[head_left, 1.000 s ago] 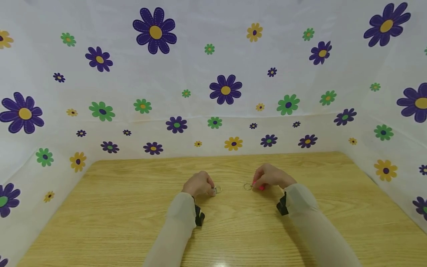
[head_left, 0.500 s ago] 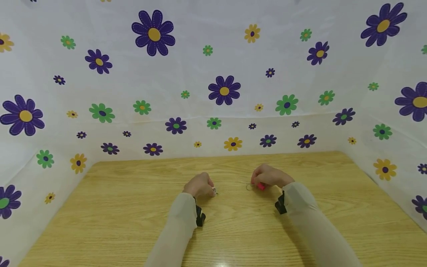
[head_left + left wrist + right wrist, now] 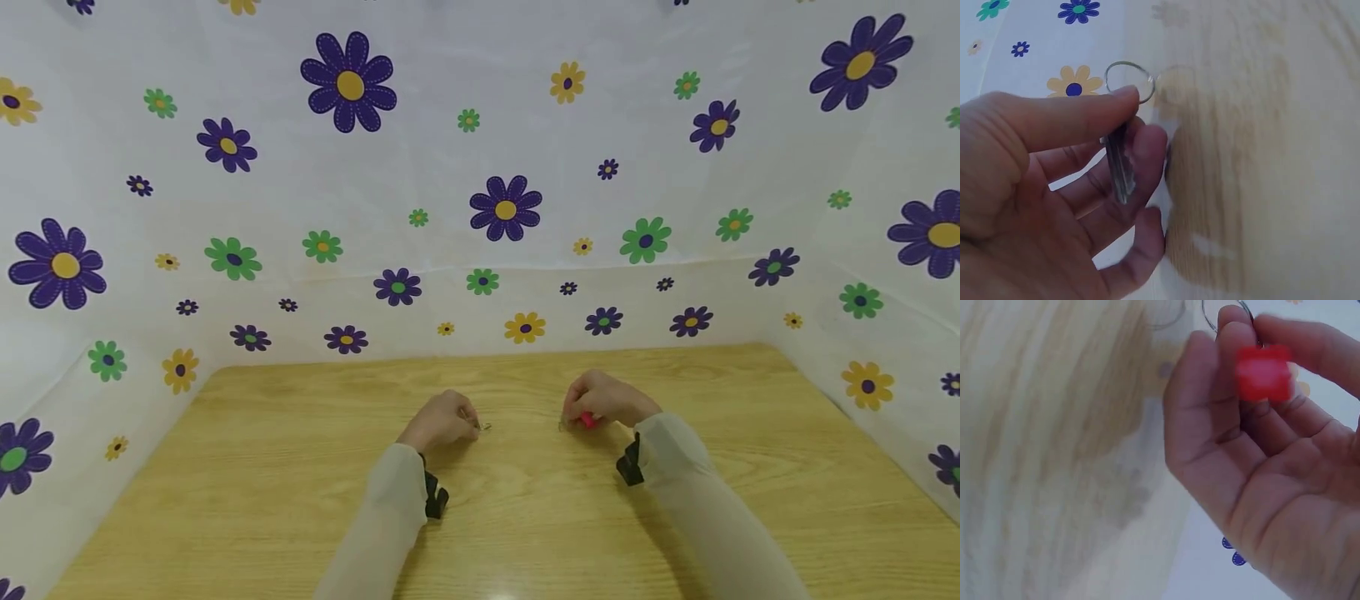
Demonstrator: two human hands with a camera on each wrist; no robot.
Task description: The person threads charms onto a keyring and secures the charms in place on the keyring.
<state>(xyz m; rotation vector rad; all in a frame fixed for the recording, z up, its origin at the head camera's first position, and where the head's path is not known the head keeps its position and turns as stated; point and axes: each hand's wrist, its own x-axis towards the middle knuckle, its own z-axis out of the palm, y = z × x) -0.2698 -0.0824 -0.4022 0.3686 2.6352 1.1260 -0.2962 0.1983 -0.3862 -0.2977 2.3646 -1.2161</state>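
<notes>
My left hand (image 3: 441, 419) is low over the table, pinching a small metal key (image 3: 1120, 170) between thumb and forefinger. The key's blade points down along the curled fingers in the left wrist view, and a thin wire ring (image 3: 1129, 63) stands out past the thumb tip. To the right, my right hand (image 3: 609, 398) pinches a keyring by its metal part. Its ring (image 3: 1205, 317) sticks up beyond the fingertips, partly cut off by the frame edge. A bright red block-like fob (image 3: 1264, 374), blurred in the right wrist view, hangs in front of the fingers. A gap separates the two hands.
The wood-grain table (image 3: 517, 517) is glossy and mirrors the hands and rings. White cloth (image 3: 420, 150) printed with flowers encloses it at the back and both sides. Dark wrist mounts (image 3: 437, 493) sit under both cuffs.
My left hand has shifted slightly left, and its key and ring have turned. The ring at my right fingertips has tilted and shows less of its loop. My head view has tipped up slightly.
</notes>
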